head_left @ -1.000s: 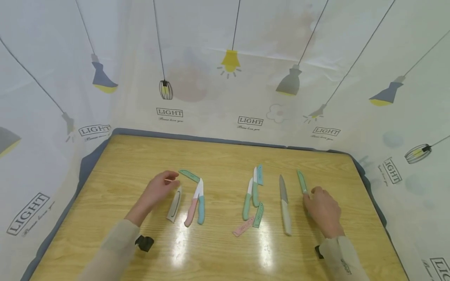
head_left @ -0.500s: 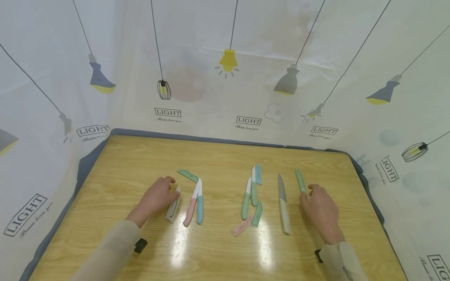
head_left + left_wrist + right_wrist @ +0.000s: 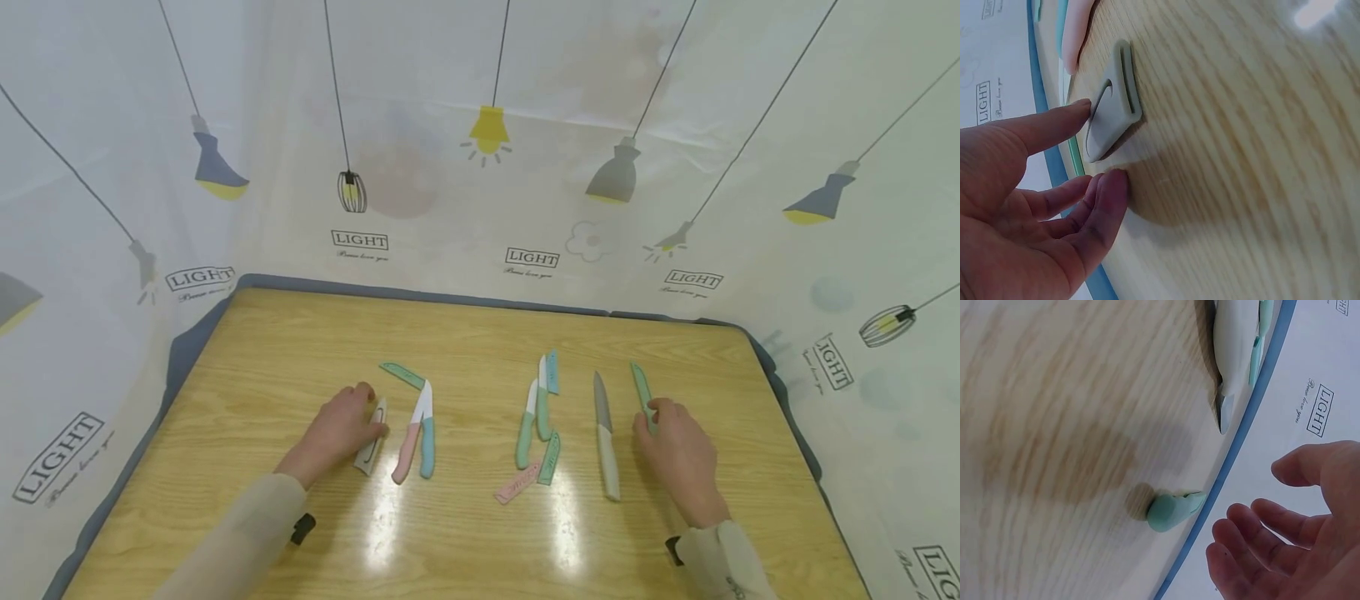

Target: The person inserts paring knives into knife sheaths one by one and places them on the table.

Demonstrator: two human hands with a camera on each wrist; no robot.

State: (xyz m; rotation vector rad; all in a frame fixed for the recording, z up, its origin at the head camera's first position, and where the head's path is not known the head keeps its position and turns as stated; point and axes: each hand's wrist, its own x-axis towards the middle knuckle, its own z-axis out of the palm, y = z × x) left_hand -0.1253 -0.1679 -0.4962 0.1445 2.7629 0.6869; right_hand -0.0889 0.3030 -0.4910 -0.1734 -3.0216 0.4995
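Observation:
In the head view my left hand (image 3: 336, 433) hovers at a beige knife sheath (image 3: 368, 454) on the table. The left wrist view shows the thumb tip right at the sheath's side, with the other fingers apart from it and loosely bent. My right hand (image 3: 678, 458) is over the near end of a green knife (image 3: 642, 387), which looks sheathed and is partly hidden by the fingers. From the right wrist, the knife's green handle (image 3: 1169, 512) lies on the table beyond the spread thumb and fingers. A white-handled knife (image 3: 609, 462) with a bare metal blade lies left of that hand.
Right of the left hand lie a pink-handled knife (image 3: 406, 454), a blue-handled knife (image 3: 427, 450) and a green sheath (image 3: 402, 374). Mid-table are two green-handled knives with white blades, a blue sheath (image 3: 552, 373), a green sheath (image 3: 550, 458) and a pink sheath (image 3: 517, 484).
My left hand has come slightly nearer, its thumb now overlapping the beige sheath. My right hand has shifted a little left and nearer over the green knife. The knives and sheaths lie as before.

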